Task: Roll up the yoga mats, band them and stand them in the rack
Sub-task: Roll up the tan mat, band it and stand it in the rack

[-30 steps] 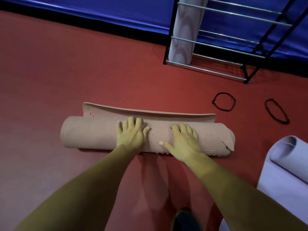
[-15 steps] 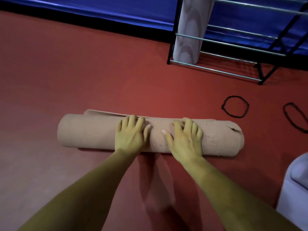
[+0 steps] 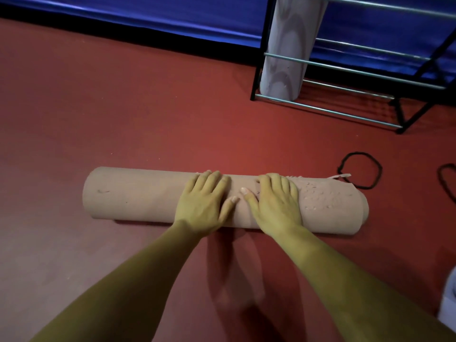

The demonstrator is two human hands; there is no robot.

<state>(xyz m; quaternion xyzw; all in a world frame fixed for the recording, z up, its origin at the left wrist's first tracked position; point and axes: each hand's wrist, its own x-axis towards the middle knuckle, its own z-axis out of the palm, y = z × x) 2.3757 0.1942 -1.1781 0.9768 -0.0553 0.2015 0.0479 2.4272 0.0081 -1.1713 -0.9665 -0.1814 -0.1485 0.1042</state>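
Note:
A tan yoga mat lies rolled into a tube across the red floor. My left hand and my right hand rest flat on top of its middle, side by side, fingers straight and reaching over the far side. A frayed corner of the mat sticks out at its right end. Two black bands lie on the floor to the right: one band is close to the mat's end, the other band is at the frame's edge. A metal rack stands at the back right with a pale grey rolled mat upright in it.
A lavender mat shows at the lower right edge. A blue wall pad runs along the back above a black strip. Red floor stretches to the left and between the rolled mat and the rack.
The loose flap that lay beyond the roll has been rolled in; the tan mat is now a closed tube. Both hands moved forward with it.

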